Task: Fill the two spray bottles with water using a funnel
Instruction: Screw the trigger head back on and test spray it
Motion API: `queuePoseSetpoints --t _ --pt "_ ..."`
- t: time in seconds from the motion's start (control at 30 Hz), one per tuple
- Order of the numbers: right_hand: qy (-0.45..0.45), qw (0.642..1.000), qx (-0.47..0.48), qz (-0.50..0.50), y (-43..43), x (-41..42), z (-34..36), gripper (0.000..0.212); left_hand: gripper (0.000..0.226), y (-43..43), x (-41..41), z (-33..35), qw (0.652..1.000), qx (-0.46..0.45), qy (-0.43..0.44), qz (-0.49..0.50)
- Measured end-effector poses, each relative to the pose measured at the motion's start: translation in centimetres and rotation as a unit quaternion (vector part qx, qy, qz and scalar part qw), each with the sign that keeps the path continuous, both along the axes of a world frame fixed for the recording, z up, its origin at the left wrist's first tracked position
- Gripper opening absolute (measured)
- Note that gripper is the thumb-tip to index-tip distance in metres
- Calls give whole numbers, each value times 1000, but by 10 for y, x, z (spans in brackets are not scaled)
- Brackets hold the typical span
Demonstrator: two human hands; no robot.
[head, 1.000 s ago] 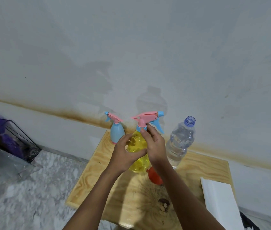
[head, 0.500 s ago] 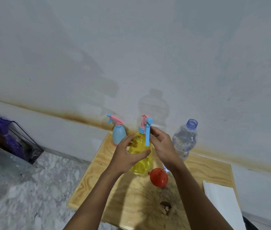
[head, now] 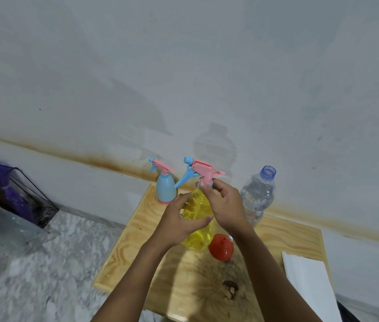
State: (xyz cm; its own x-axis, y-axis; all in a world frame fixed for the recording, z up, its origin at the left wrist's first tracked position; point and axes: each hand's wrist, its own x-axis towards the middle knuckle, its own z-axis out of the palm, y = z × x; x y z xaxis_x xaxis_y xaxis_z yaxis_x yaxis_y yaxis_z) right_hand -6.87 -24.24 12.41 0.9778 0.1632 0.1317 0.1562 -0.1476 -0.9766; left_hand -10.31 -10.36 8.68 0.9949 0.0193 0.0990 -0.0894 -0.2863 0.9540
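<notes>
A yellow spray bottle (head: 201, 231) stands on the wooden table (head: 151, 256). My left hand (head: 179, 223) wraps around its body. My right hand (head: 224, 205) pinches the collar under its pink and blue spray head (head: 201, 169), whose nozzle points left. A smaller blue spray bottle (head: 165, 189) with a pink head stands behind, to the left, near the wall. A red funnel (head: 221, 247) lies on the table just right of the yellow bottle. An uncapped clear water bottle (head: 257, 198) stands to the right, by the wall.
White folded paper (head: 309, 282) lies at the table's right edge. A black wire basket with purple items (head: 9, 189) and a clear plastic sheet (head: 0, 228) sit on the marble floor to the left. A dark knot (head: 230, 287) marks the tabletop near the front.
The spray head has turned on the yellow bottle: its nozzle pointed right, then toward me, and now points left. My right hand has shifted around the collar.
</notes>
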Motion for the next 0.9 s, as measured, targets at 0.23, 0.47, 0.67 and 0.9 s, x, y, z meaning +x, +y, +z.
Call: queuePoseSetpoints --t 0.23,0.47,0.67,0.9 --pt "13 998 30 51 -5 -2 0 11 44 13 0 -6 999 -1 36 -33" --pt "-9 1000 -25 2 -2 -6 -9 10 47 15 -2 -13 997 -6 54 -51" --pt "71 993 28 95 2 0 -6 26 41 23 -9 -16 990 -28 99 -92" --pt "156 967 -1 199 21 13 -11 45 33 29 -10 -31 972 -33 184 -145"
